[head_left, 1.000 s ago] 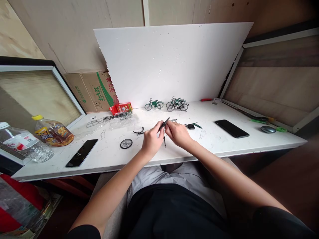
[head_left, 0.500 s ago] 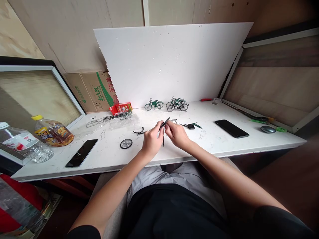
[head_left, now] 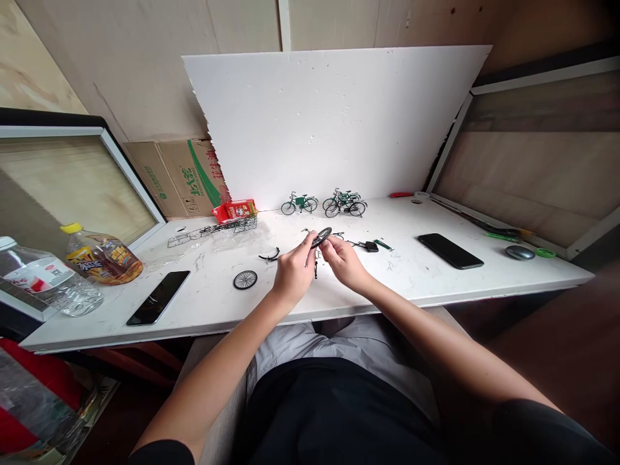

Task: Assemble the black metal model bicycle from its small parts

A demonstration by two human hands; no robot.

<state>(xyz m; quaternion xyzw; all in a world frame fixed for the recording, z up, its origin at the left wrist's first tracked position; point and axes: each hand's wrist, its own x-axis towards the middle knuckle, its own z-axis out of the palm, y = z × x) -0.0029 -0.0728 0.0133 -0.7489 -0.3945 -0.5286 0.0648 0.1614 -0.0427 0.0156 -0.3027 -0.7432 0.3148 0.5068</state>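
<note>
Between my hands, above the middle of the white table, is a small black model bicycle wheel (head_left: 321, 237), tilted so its face partly shows. My left hand (head_left: 294, 272) pinches its left side with thumb and fingers. From the other side my right hand (head_left: 345, 263) grips it, fingertips close to the left ones. A second black spoked wheel (head_left: 245, 279) lies flat to the left. Near it rests a curved black mudguard-like part (head_left: 270, 256). Beyond the right hand are a small black part (head_left: 371, 246) and a green strip (head_left: 384, 244). Small parts beneath the hands are mostly hidden.
Assembled model bicycles, one green (head_left: 299, 204) and a black one (head_left: 345, 206) overlapping another green one, stand before a white foam board (head_left: 334, 123). Phones (head_left: 159, 298) (head_left: 450, 250) lie on both sides. Bottles (head_left: 104, 258), a red packet (head_left: 235, 210) and a mouse (head_left: 520, 252) are farther out.
The wheel in my hands has turned from nearly edge-on to showing more of its face. My hands have shifted only slightly.
</note>
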